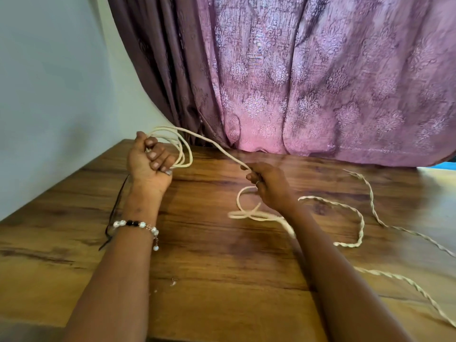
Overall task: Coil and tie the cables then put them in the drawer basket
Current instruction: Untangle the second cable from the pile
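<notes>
OK, my left hand (148, 157) is fisted round a bundle of loops (181, 150) of the white cable (355, 218), held up off the wooden table (197, 280) near the back-left corner. I read that as the anchor hand: it keeps the finished turns stacked so they don't spring apart.

My right hand (267, 183) is lower, towards the middle, fingers curled and pinching the same cable. A straight run goes from this hand up to the coil, looks fairly taut; I'd say that keeps each new turn the same size as the others.

Below the right hand the cable makes a slack loop on the table, then the rest wanders off to the right in loose, twisted curves and leaves the frame at the right edge. So lots still uncoiled; I'd judge we're early in the coiling, no tie on yet.

A thin black strand (113, 213) hangs by the left wrist, beside the bead bracelet (135, 223) — could be the tie, can't tell. Purple curtain (320, 82) behind. Drawer basket isn't in view. Risk imo: the twisted slack kinking as it feeds in.
</notes>
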`<state>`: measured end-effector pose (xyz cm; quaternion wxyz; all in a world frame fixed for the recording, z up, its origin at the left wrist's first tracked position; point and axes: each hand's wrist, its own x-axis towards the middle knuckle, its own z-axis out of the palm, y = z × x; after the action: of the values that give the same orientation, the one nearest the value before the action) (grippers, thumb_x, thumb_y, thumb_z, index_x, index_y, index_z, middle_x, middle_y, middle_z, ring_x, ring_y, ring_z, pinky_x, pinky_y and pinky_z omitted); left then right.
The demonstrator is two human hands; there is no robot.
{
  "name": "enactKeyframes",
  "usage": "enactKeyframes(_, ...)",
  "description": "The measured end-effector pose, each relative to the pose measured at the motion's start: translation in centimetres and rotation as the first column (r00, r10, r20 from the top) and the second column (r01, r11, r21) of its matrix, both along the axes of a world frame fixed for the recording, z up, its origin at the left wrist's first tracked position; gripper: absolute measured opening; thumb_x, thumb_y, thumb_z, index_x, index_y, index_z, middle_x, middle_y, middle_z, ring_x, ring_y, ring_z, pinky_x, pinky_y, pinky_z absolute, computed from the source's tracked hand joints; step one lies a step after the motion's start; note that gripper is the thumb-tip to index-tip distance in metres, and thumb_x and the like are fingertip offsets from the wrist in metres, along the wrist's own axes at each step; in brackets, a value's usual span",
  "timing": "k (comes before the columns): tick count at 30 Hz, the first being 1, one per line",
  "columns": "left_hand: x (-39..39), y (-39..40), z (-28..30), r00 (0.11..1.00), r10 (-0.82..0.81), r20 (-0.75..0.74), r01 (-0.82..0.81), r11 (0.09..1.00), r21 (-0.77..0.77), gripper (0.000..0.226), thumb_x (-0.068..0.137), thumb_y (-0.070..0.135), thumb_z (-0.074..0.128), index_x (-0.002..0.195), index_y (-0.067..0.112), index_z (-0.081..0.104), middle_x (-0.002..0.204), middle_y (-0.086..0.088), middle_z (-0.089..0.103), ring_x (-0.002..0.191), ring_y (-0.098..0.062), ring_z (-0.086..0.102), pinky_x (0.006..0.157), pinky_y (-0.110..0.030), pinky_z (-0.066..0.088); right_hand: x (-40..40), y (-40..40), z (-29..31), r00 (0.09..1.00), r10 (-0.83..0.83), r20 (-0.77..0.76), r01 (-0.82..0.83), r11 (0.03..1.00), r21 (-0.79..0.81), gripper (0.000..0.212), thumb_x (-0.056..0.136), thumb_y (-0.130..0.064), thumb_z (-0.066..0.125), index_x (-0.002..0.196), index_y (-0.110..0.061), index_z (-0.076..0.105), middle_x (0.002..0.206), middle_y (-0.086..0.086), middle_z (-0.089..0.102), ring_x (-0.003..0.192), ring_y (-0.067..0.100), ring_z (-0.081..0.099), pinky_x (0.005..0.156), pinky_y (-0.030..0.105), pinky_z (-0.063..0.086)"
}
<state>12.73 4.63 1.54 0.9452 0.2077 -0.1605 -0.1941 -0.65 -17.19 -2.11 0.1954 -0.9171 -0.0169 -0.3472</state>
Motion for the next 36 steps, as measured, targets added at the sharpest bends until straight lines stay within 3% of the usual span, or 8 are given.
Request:
enactKeyframes(2, 0.0, -0.6, -0.2, 0.999, 0.049, 0.004, -0.049, 0.999, 0.016, 0.045, 0.102, 0.044, 0.030, 0.065, 0.019, 0.040, 0.034, 0.010, 0.032, 0.023, -0.006, 0.025, 0.028, -0.015, 0.017, 0.2, 0.1, -0.1, 0.995, -0.043, -0.089, 0.032, 0.991, -0.128, 0.036, 0.082, 0.001, 0.055, 0.118, 0.001, 0.062, 0.086, 0.020, 0.061, 0.075, 0.033, 0.062, 0.072, 0.038, 0.053)
enactKeyframes(8, -1.2, -2.1, -0.2, 0.976, 0.196, 0.098, -0.207, 0.971, 0.118, 0.042, 0.099, 0.049, 0.035, 0.072, 0.019, 0.045, 0.047, 0.007, 0.035, 0.035, -0.006, 0.029, 0.037, -0.018, 0.027, 0.3, 1.7, 1.4, 0.942, -0.217, -0.256, 0.095, 0.905, -0.414, 0.064, 0.092, -0.004, 0.052, 0.149, -0.011, 0.023, 0.129, 0.018, 0.045, 0.102, 0.038, 0.058, 0.077, 0.040, 0.047)
enactKeyframes(12, -2.2, -3.0, 0.0, 0.977, 0.158, 0.145, -0.179, 0.973, 0.143, 0.037, 0.099, 0.047, 0.036, 0.078, 0.017, 0.045, 0.052, 0.004, 0.044, 0.039, -0.007, 0.035, 0.041, -0.020, 0.034, -0.6, 3.4, 2.2, 0.879, -0.306, -0.367, 0.055, 0.828, -0.558, 0.051, 0.091, -0.006, 0.049, 0.141, -0.006, 0.035, 0.122, 0.016, 0.050, 0.102, 0.040, 0.057, 0.078, 0.042, 0.049)
enactKeyframes(16, -3.6, -3.6, 0.3, 0.969, 0.120, 0.215, -0.156, 0.975, 0.158, 0.034, 0.101, 0.040, 0.036, 0.080, 0.015, 0.047, 0.058, -0.002, 0.062, 0.045, -0.012, 0.054, 0.048, -0.024, 0.049, -1.5, 5.7, 3.2, 0.816, -0.215, -0.537, -0.098, 0.864, -0.494, 0.023, 0.090, -0.011, 0.051, 0.109, -0.008, 0.062, 0.111, 0.015, 0.061, 0.101, 0.033, 0.060, 0.077, 0.035, 0.049)
enactKeyframes(24, -3.9, -5.0, -0.6, 0.845, -0.069, 0.530, -0.194, 0.884, 0.425, 0.025, 0.103, 0.027, 0.030, 0.091, 0.012, 0.046, 0.094, -0.008, 0.075, 0.092, -0.025, 0.071, 0.075, -0.032, 0.059, -2.0, 6.6, 3.8, 0.842, 0.132, -0.523, -0.334, 0.889, -0.313, 0.015, 0.075, -0.015, 0.066, 0.068, -0.014, 0.053, 0.064, -0.002, 0.047, 0.061, 0.018, 0.045, 0.061, 0.032, 0.044)
enactKeyframes(30, -4.1, -5.7, -1.8, 0.703, -0.260, 0.662, -0.332, 0.703, 0.629, 0.026, 0.097, 0.037, 0.046, 0.096, 0.014, 0.057, 0.063, -0.001, 0.064, 0.051, -0.014, 0.057, 0.047, -0.022, 0.047, -3.4, 5.9, 5.7, 0.878, 0.360, -0.316, -0.300, 0.927, 0.224, 0.013, 0.073, 0.005, 0.068, 0.066, -0.005, 0.069, 0.052, -0.004, 0.059, 0.042, 0.009, 0.044, 0.046, 0.010, 0.033)
enactKeyframes(33, -4.7, -5.6, -1.8, 0.718, -0.354, 0.599, -0.272, 0.650, 0.710, 0.041, 0.097, 0.041, 0.036, 0.089, 0.008, 0.060, 0.043, -0.001, 0.054, 0.031, -0.008, 0.041, 0.031, -0.015, 0.029, -3.5, 4.4, 5.9, 0.904, 0.408, -0.129, -0.203, 0.674, 0.711, 0.018, 0.071, 0.007, 0.069, 0.065, -0.010, 0.072, 0.060, 0.019, 0.065, 0.032, 0.011, 0.044, 0.036, 0.017, 0.033)
enactKeyframes(36, -5.6, -5.2, -1.5, 0.717, -0.470, 0.515, -0.128, 0.638, 0.760, 0.059, 0.085, 0.054, 0.047, 0.085, -0.003, 0.062, 0.036, -0.001, 0.038, 0.026, -0.006, 0.026, 0.033, -0.011, 0.021, -3.1, 3.3, 5.4, 0.948, 0.318, 0.033, -0.082, 0.144, 0.986, 0.015, 0.085, 0.005, 0.055, 0.078, -0.006, 0.061, 0.049, 0.009, 0.056, 0.029, 0.005, 0.039, 0.030, 0.013, 0.027)
